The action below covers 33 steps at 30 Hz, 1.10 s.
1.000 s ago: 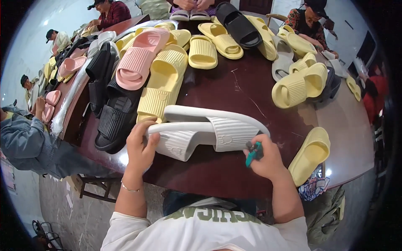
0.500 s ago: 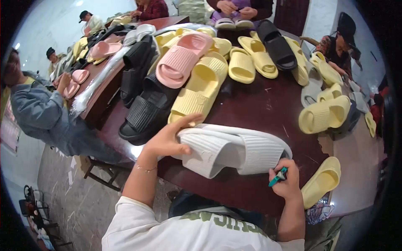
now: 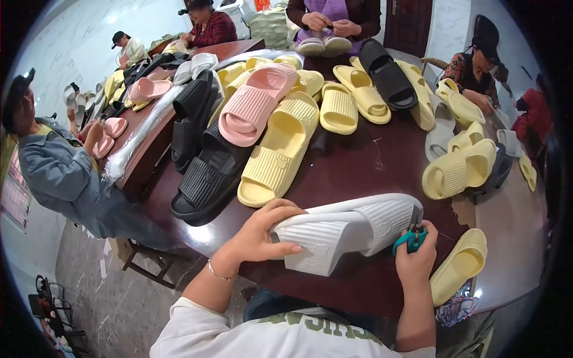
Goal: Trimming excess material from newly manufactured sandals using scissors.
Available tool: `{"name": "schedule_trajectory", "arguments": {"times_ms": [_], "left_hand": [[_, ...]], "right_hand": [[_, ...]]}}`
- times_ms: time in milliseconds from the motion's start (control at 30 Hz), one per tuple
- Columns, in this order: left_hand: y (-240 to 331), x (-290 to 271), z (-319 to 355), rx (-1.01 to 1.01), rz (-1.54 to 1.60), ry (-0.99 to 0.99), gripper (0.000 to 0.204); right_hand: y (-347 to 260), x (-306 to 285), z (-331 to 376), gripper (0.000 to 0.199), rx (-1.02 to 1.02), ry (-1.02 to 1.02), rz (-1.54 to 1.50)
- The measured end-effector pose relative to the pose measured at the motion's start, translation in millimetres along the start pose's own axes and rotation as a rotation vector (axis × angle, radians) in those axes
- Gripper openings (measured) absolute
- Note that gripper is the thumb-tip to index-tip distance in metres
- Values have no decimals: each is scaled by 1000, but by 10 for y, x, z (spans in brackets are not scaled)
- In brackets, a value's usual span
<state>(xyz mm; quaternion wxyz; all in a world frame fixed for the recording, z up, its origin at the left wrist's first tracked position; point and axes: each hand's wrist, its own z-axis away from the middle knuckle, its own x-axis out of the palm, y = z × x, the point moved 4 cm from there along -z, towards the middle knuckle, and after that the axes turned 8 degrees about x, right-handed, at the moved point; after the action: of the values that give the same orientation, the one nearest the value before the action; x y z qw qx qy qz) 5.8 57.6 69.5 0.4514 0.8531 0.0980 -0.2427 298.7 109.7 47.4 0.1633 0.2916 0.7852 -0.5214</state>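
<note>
A pair of white slide slippers (image 3: 315, 240), pressed together on their sides, is in front of me near the table's front edge. My left hand (image 3: 262, 234) grips their left end, thumb across the near strap and fingers over the top. My right hand (image 3: 416, 262) is closed around small green-handled nippers (image 3: 412, 240). Their dark metal jaws point up beside the right end of the slippers; whether the jaws touch them I cannot tell. A single yellow slipper (image 3: 458, 266) lies just right of my right hand.
Beyond lie black slippers (image 3: 209, 173), a pink one (image 3: 253, 107) and several yellow ones (image 3: 280, 146) on the dark red table (image 3: 364, 170). More yellow slippers (image 3: 459, 170) are piled at the right. Co-workers stand or sit around, one in a denim jacket (image 3: 59, 158) at the left.
The slippers have tilted, their right end raised and left end lowered, and my left hand has moved slightly right and down with them. The nippers in my right hand have turned jaws upward.
</note>
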Motion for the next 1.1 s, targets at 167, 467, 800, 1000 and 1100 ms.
{"name": "schedule_trajectory", "arguments": {"times_ms": [167,467,800,1000,1100], "left_hand": [[63,48,-10,-23,40,-17,58],[186,314,-141,-50,-118,42,61],[98,-420,481,-159,-59,723,51],[-203,-1532,546,-96,548,1246,40],[-543,-2082,531,-191,533,1112,43]], "right_hand": [[-17,3,-4,40,-175,-40,107],[60,-6,-60,34,-44,-62,17],[86,97,37,28,-129,-50,-559],[45,150,84,31,-276,-161,-284],[-69,137,93,32,-373,-151,-202]]}}
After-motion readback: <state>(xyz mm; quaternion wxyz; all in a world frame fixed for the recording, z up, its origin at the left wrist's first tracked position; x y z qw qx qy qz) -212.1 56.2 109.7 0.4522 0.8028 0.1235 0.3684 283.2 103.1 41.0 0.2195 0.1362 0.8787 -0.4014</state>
